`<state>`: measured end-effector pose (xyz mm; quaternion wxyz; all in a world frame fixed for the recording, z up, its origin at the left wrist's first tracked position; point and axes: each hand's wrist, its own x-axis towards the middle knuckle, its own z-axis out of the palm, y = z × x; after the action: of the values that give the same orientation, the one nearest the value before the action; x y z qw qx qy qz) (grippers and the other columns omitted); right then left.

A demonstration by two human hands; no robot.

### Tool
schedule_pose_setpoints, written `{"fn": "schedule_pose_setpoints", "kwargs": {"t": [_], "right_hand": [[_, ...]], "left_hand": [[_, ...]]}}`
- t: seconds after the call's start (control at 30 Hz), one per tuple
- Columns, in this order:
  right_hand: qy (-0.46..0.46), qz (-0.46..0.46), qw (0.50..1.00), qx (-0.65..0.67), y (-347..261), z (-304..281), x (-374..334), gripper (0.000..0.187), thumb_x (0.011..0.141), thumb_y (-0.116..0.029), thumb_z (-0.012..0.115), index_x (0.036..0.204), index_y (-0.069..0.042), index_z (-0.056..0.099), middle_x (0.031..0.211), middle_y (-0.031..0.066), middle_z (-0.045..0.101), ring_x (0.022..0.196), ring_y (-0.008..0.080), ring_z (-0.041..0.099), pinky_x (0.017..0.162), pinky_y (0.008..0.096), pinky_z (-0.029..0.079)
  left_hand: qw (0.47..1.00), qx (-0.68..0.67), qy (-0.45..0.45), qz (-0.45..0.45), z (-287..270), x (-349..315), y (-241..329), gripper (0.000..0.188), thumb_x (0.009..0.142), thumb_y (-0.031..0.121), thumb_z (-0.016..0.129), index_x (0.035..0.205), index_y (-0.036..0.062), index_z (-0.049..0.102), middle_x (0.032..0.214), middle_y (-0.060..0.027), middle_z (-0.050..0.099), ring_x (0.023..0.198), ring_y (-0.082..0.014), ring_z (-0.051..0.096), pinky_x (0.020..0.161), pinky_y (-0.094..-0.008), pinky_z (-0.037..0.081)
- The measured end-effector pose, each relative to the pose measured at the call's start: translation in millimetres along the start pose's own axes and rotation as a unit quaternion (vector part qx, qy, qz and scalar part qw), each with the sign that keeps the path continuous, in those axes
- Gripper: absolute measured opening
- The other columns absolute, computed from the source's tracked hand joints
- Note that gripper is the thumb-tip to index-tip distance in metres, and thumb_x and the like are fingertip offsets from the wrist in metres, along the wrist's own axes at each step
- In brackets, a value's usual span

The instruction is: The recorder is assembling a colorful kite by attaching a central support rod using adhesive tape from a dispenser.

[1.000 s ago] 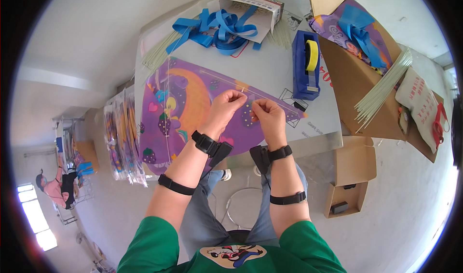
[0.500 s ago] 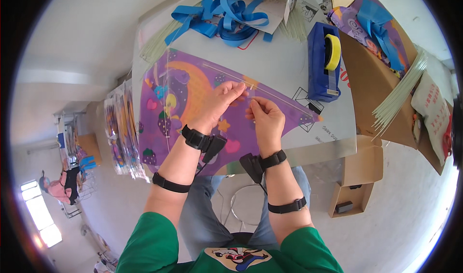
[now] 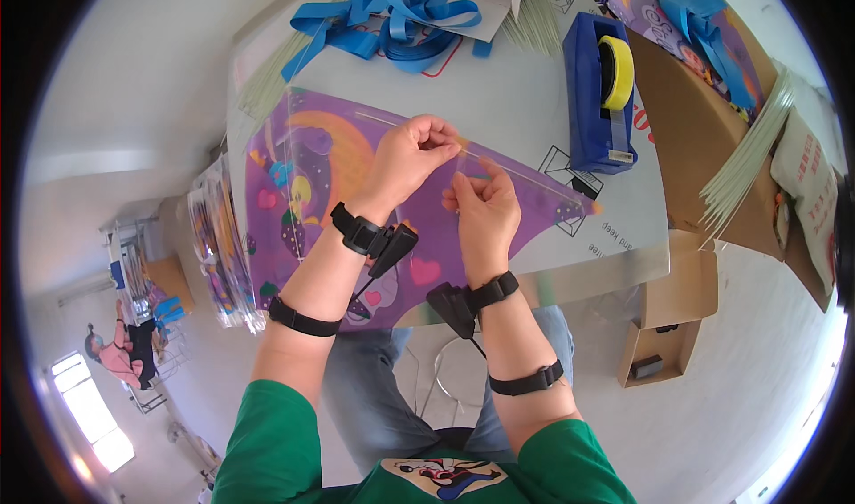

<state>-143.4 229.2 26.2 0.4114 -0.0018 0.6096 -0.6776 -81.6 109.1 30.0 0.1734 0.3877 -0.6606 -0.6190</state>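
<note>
A purple printed kite sail [image 3: 427, 201] with a yellow moon, hearts and stars lies flat in front of me. A thin pale rod [image 3: 525, 173] runs along its slanting far edge. My left hand [image 3: 411, 166] is closed, thumb and forefinger pinched together at that rod near the middle of the edge. Just to its right and nearer me is my right hand [image 3: 485, 208], over the sail. Its fingers are bent in and its forefinger reaches toward the rod; whatever lies between thumb and fingers is too small to make out.
A blue tape dispenser [image 3: 601, 103] with yellow tape stands to the right. Blue ribbon [image 3: 401, 23] is heaped at the back, between bundles of pale rods [image 3: 536, 25]. More rods [image 3: 748, 157] lie on a brown carton [image 3: 686, 130]. Packed kites [image 3: 218, 237] hang at left. Another person [image 3: 125, 353] is far left.
My left fingertips have come onto the rod at the sail's edge. My right forefinger has stretched out toward the rod. The whole view has shifted slightly.
</note>
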Motion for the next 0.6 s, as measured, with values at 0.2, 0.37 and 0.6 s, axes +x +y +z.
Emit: {"fn": "schedule_pose_setpoints", "kwargs": {"t": [0.2,0.37,0.6], "right_hand": [[0.007,-0.046,0.996,0.077,12,3,7,0.010,0.089,0.000,0.057,0.097,0.006,0.061,0.085,0.0081,0.064,0.073,0.0132,0.064,0.064,0.0244,0.053],[-0.015,-0.028,0.999,0.040,21,5,8,0.017,0.091,0.002,0.052,0.105,0.007,0.061,0.094,0.0094,0.064,0.080,0.0155,0.065,0.071,0.0258,0.055],[-0.019,-0.014,0.999,0.027,14,5,10,0.023,0.089,0.005,0.049,0.110,0.009,0.059,0.098,0.0113,0.063,0.081,0.0158,0.064,0.072,0.0264,0.054]], "left_hand": [[0.990,0.132,0.025,0.049,10,8,4,0.015,0.082,0.005,0.066,0.096,0.0001,0.063,0.081,-0.0053,0.068,0.074,-0.0101,0.062,0.068,-0.0237,0.049],[0.974,0.204,0.004,0.095,8,14,-5,0.014,0.085,0.004,0.063,0.098,0.0012,0.064,0.089,-0.0059,0.069,0.079,-0.0120,0.065,0.070,-0.0241,0.049],[0.932,0.314,0.012,0.183,7,19,-7,0.013,0.082,0.004,0.064,0.095,0.0054,0.066,0.084,-0.0074,0.067,0.080,-0.0190,0.065,0.068,-0.0276,0.050]]}}
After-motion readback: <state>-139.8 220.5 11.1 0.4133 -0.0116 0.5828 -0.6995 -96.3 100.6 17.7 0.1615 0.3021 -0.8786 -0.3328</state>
